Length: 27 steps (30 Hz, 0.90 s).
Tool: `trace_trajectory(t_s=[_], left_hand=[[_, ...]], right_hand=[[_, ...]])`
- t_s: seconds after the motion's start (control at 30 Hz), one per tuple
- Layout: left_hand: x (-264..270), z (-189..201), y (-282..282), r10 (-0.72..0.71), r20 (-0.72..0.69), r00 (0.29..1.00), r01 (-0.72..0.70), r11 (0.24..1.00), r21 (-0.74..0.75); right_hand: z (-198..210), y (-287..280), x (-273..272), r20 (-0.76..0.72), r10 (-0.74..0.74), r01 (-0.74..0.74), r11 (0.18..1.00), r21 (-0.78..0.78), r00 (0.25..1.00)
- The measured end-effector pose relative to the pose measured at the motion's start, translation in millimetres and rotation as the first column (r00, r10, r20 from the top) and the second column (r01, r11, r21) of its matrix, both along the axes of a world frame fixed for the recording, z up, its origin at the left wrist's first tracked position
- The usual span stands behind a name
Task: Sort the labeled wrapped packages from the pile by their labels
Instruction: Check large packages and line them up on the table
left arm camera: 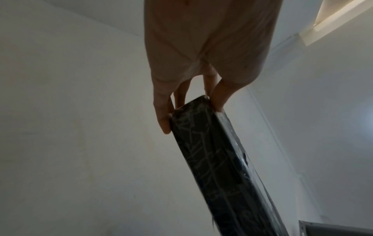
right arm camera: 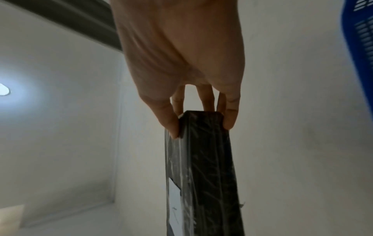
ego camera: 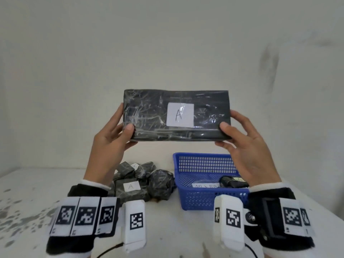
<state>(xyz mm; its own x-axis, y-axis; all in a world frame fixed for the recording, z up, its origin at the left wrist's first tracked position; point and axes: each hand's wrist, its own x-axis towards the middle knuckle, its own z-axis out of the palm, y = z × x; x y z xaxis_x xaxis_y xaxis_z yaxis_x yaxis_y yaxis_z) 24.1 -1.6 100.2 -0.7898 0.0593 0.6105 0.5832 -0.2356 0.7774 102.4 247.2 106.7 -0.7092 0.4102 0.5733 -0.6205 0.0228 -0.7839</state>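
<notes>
Head view: both hands' fingers [ego camera: 128, 127] pinch flat, crinkly black package [ego camera: 149, 116] (labelled A).

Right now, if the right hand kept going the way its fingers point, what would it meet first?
The package the right hand already grips at its end. Past that, probably the bare wall; depth is unclear.

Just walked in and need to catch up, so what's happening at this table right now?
A person is sorting black wrapped packages by their labels. The left hand and the right hand each grip one end of a flat black package, raised above the table with its white label reading A turned toward the head camera. Below, a pile of wrapped packages waits beside a blue basket, which already has one dark package inside.
</notes>
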Motion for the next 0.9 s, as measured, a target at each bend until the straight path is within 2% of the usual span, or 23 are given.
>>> trace_trajectory(t_s=[0.23, 0.4, 0.6, 0.7, 0.9], left_hand=[[2.1, 1.8, 11.4, -0.03, -0.152, 0.988, 0.029, 1.0, -0.004], [0.0, -3.3, 5.5, -0.046, -0.176, 0.983, 0.037, 0.998, -0.052], [4.1, -2.9, 10.8, -0.091, -0.16, 0.983, 0.062, 0.983, -0.175], [11.8, -2.2, 18.4, -0.028, -0.188, 0.982, -0.016, 0.973, -0.23], [14.9, -2.9, 25.4, 0.106, -0.19, 0.976, -0.14, 0.974, -0.179]], right_hand=[[7.9, 12.0, 7.6, -0.019, -0.064, 0.066, 0.991, 0.114, 0.998], [0.2, 14.7, 10.4, 0.046, -0.077, 0.064, 0.971, 0.228, 0.996], [2.5, 9.9, 18.1, 0.067, -0.146, 0.121, 0.951, 0.284, 0.987], [5.3, 2.0, 19.1, 0.063, -0.167, 0.141, 0.943, 0.3, 0.984], [4.9, -11.0, 15.7, 0.052, -0.231, 0.207, 0.935, 0.287, 0.972]])
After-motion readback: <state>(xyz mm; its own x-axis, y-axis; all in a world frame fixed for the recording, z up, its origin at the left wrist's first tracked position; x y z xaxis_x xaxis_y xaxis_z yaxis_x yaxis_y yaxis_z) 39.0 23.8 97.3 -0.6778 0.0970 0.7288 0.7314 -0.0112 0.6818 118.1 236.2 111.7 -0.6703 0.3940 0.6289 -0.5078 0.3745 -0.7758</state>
